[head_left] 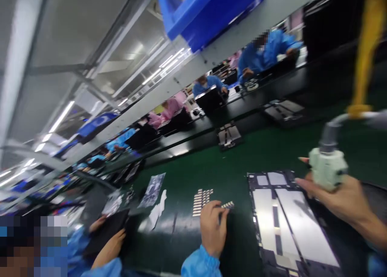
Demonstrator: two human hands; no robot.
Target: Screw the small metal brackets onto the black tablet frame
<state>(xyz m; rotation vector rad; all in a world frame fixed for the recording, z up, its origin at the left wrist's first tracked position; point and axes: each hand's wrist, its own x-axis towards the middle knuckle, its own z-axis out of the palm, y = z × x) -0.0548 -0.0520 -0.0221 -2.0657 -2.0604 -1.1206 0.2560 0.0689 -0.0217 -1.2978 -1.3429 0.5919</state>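
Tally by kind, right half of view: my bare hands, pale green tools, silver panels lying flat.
Bare hands: 2 (left hand, right hand)
Pale green tool: 1
Silver panels: 3
Total: 6

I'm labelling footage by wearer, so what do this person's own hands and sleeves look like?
Both are bare human hands, with no gloves. The left hand comes out of a bright blue, wrinkled sleeve. Beyond the right hand, only a dim, blurred bit of blue sleeve shows.

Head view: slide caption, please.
Left hand at a small strip, right hand at a pale green fitting, over a green bench.
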